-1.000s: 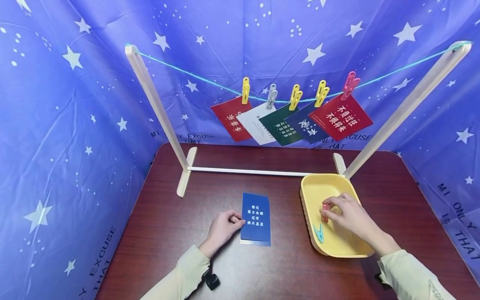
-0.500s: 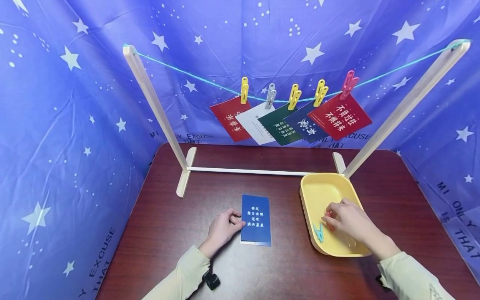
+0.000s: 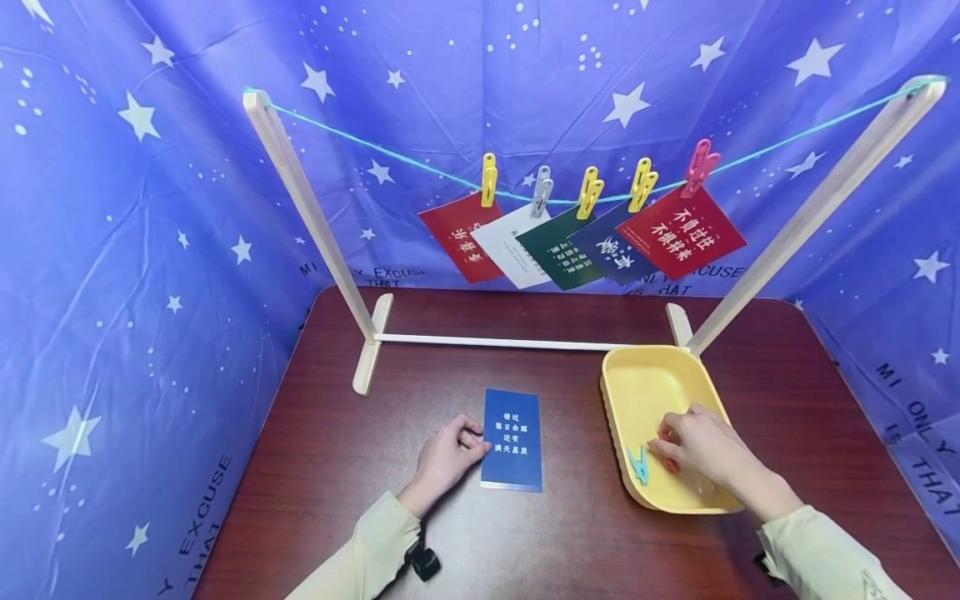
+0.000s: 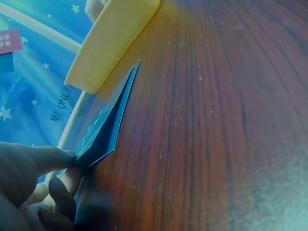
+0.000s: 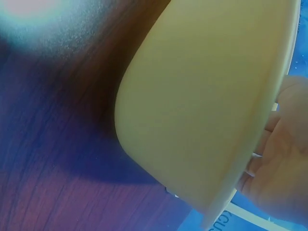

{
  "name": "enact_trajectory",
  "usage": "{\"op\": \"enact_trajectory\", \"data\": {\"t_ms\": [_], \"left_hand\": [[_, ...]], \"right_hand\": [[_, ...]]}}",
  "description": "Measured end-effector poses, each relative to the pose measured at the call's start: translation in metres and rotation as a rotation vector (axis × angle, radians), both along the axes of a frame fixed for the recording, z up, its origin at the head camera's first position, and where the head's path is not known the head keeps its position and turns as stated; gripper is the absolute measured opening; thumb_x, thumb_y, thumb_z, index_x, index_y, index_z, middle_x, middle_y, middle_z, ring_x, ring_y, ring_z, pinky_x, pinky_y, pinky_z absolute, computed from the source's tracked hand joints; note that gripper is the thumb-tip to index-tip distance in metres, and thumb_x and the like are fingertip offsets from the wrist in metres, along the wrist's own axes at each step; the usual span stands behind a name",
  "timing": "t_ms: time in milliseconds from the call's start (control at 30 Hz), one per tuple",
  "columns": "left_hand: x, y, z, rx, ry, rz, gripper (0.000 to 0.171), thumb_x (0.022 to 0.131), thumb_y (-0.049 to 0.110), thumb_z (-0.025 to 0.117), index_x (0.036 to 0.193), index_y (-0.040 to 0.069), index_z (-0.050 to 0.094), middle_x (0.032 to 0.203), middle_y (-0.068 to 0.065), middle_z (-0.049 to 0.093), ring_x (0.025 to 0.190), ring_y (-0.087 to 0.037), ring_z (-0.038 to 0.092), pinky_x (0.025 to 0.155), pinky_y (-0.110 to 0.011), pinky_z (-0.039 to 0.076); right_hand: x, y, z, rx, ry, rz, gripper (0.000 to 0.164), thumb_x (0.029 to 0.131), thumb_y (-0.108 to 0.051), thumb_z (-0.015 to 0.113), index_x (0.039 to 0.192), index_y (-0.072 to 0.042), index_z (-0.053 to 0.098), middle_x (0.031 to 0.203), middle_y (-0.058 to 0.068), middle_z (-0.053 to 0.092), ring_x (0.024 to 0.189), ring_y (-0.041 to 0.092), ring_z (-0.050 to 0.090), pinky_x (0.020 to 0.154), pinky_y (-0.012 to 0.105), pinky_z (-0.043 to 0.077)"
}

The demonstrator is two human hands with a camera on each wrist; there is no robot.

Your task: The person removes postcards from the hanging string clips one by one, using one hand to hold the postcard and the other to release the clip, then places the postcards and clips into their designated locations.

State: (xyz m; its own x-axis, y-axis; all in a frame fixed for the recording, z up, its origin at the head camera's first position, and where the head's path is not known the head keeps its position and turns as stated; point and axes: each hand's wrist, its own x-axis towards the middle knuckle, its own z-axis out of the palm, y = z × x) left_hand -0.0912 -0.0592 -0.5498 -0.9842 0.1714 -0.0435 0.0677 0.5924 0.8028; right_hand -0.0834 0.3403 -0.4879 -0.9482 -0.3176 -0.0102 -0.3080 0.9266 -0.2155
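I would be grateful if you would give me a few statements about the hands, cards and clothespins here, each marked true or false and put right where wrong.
1. The left hand grips the edge of the loose blue card. True.
2. The right hand rests on the table, outside the yellow bin. False: it reaches into the bin, its fingers on a partly hidden red clothespin.
3. The pink clothespin on the cord holds the white card. False: it holds a red card; a grey clothespin holds the white one.
4. The green card hangs between the white card and a dark blue one. True.
5. The turquoise clothespin is clipped to the cord. False: it lies in the bin.
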Motion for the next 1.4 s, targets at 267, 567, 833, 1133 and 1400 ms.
{"op": "enact_trajectory", "data": {"t_ms": [267, 567, 833, 1133, 1400], "left_hand": [[0.0, 0.0, 0.002, -0.001, -0.002, 0.0, 0.019, 0.088, 0.023, 0.083, 0.1, 0.015, 0.07, 0.079, 0.01, 0.075, 0.064, 0.0, 0.059, 0.062, -0.028, 0.044], [0.001, -0.001, 0.002, -0.008, 0.014, -0.008, 0.02, 0.087, 0.023, 0.083, 0.099, 0.015, 0.071, 0.078, 0.012, 0.074, 0.07, -0.004, 0.064, 0.065, -0.029, 0.047], [-0.002, -0.002, 0.002, 0.008, 0.02, -0.024, 0.018, 0.087, 0.022, 0.083, 0.097, 0.014, 0.07, 0.077, 0.01, 0.075, 0.07, -0.004, 0.066, 0.067, -0.027, 0.047], [-0.001, -0.005, 0.001, 0.078, -0.004, -0.05, 0.014, 0.088, 0.014, 0.08, 0.096, 0.008, 0.07, 0.076, 0.002, 0.075, 0.065, -0.004, 0.063, 0.067, -0.026, 0.048], [-0.003, -0.009, 0.002, 0.171, -0.084, -0.062, 0.01, 0.093, 0.011, 0.076, 0.096, 0.004, 0.068, 0.072, -0.003, 0.074, 0.049, -0.004, 0.055, 0.051, -0.021, 0.046]], "right_hand": [[0.003, -0.002, 0.0, 0.007, -0.002, 0.009, 0.029, 0.085, -0.029, 0.084, 0.072, -0.021, 0.059, 0.058, -0.017, 0.051, 0.068, 0.014, 0.043, 0.058, 0.032, 0.037], [0.006, -0.003, -0.001, 0.014, -0.02, 0.002, 0.036, 0.087, -0.03, 0.082, 0.068, -0.024, 0.052, 0.047, -0.023, 0.043, 0.065, 0.014, 0.041, 0.057, 0.031, 0.035], [0.008, -0.004, -0.001, 0.033, -0.048, -0.032, 0.035, 0.085, -0.03, 0.084, 0.072, -0.021, 0.053, 0.049, -0.019, 0.046, 0.066, 0.015, 0.041, 0.058, 0.031, 0.034], [0.01, -0.004, -0.006, 0.048, -0.074, -0.045, 0.036, 0.085, -0.033, 0.084, 0.073, -0.021, 0.052, 0.056, -0.012, 0.046, 0.067, 0.017, 0.043, 0.058, 0.033, 0.037], [0.013, -0.006, -0.006, 0.05, -0.101, -0.059, 0.038, 0.085, -0.034, 0.084, 0.074, -0.021, 0.05, 0.056, -0.011, 0.044, 0.069, 0.017, 0.044, 0.059, 0.032, 0.037]]}}
